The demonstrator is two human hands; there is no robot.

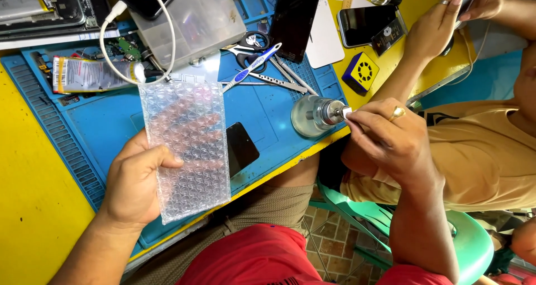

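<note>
**Bubble bag in one hand, bottle in the other**

Blue mat [100, 123] fills the upper left. Left hand [134, 184] grips the bubble bag [187, 145] mid-frame. Right hand [385, 139] pinches the bottle [315, 114] cap, centre-right. Looks like mid-prep; next needs a steady tilt.

We see a blue work mat [100, 123] lying on a yellow table [28, 207]. On the mat rest scissors [248, 42], a toothbrush [254, 66], tweezers [273, 82], a clear plastic box [195, 19] and a small black screen [241, 148]. A white cable [111, 56] loops beside a flat battery [92, 74]. Off the mat sit a yellow-and-purple cube [360, 71] and a phone [365, 23]. A green plastic chair [469, 240] stands below.
</note>
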